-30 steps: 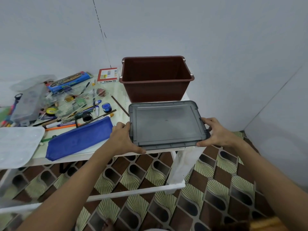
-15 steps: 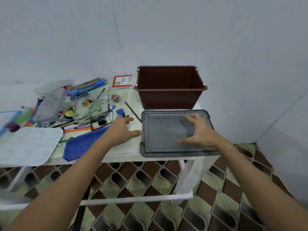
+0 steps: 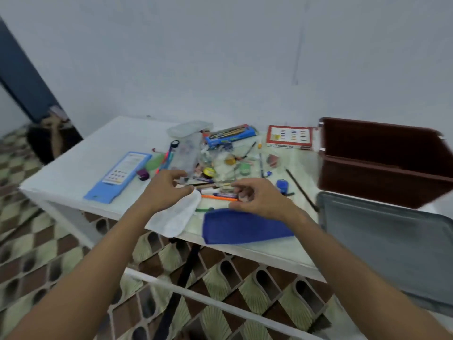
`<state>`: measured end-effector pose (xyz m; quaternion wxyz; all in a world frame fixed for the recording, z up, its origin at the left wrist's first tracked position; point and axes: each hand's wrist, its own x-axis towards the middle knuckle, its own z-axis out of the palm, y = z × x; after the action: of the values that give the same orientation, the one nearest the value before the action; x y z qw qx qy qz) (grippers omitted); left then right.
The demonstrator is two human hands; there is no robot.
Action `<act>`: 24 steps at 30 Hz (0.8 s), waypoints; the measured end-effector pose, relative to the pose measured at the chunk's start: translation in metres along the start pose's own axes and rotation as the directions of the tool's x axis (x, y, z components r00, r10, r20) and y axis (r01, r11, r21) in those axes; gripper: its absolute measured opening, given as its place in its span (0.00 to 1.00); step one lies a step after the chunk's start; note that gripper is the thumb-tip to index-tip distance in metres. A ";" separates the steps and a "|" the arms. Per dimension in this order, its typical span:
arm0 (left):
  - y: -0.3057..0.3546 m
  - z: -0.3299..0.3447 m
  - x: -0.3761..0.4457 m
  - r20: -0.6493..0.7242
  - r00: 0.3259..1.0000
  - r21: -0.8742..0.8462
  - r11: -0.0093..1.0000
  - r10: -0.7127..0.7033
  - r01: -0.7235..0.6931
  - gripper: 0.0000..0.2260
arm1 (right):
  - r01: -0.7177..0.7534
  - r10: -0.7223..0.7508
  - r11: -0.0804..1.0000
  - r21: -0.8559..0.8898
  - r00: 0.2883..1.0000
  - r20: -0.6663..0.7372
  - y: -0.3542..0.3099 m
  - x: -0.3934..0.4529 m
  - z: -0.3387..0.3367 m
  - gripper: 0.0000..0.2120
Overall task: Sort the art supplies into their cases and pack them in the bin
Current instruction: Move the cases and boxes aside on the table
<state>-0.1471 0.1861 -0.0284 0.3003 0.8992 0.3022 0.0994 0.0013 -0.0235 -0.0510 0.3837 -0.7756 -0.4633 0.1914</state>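
Both hands hover at frame centre over the loose supplies on the bench. The orange pen lies left-to-right between them — nearer the right hand. Fingers of the left hand and the right are loosely curled; blur hides any grip. The brown bin sits right.

Both hands, left and right, reach forward, fingers loosely curled, empty

Whole frame motion-blurred. Brown bin and grey lid cut off at right edge. Small items in centre pile indistinct. Whether right hand fingers pinch anything: unclear. Box print unreadable.
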 end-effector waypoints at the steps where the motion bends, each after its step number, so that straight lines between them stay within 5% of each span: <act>1: -0.019 -0.013 0.006 -0.024 0.999 -0.002 1.000 -0.024 0.024 0.20 | 0.010 -0.010 1.000 0.004 1.000 0.005 -0.009 0.019 0.013 0.26; 12: -0.208 -0.118 0.099 -0.043 0.970 0.073 0.968 -0.239 0.242 0.33 | -0.228 0.208 0.971 -0.075 0.956 -0.208 -0.068 0.197 0.117 0.38; 18: -0.247 -0.114 0.132 0.077 0.958 0.157 0.952 -0.276 0.262 0.42 | -0.429 0.340 0.853 -0.296 0.888 -0.308 -0.067 0.230 0.134 0.43; 24: -0.253 -0.102 0.142 0.141 0.947 0.243 0.937 -0.288 0.249 0.52 | -0.468 0.367 0.801 -0.373 0.877 -0.311 -0.062 0.239 0.138 0.39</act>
<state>-0.1930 0.4822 -0.0990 0.2342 0.8823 0.4044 -0.0561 -0.0045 0.2583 -0.0764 0.1972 -0.9410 -0.2647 0.0740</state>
